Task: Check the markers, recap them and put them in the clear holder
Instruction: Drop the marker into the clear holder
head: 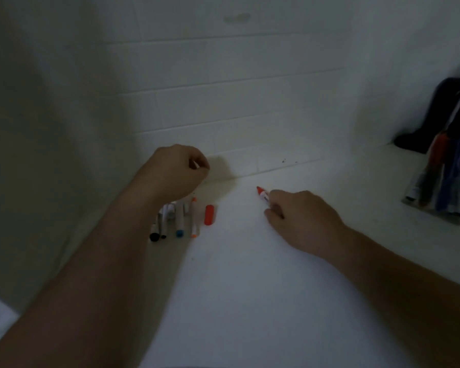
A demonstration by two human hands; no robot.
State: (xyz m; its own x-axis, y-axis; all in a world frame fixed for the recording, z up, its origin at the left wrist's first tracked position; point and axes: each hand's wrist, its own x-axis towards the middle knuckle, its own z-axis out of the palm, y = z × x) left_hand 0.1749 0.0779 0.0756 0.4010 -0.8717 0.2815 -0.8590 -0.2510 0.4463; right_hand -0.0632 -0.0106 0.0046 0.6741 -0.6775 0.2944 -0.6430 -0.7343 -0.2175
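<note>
My right hand [300, 219] grips an uncapped red marker [263, 194], its red tip pointing up and left above the white surface. The loose red cap [209, 214] lies to the left of it. Beside the cap lies a row of several markers [174, 220], one with an orange end, one with a blue end, others black. My left hand [174, 170] hovers over that row with its fingers curled; whether it holds anything is unclear. The clear holder [441, 187] stands at the far right with several markers in it.
A white tiled wall [223, 102] rises just behind the markers. A dark object [436, 115] leans at the right behind the holder. The scene is dim and blurred.
</note>
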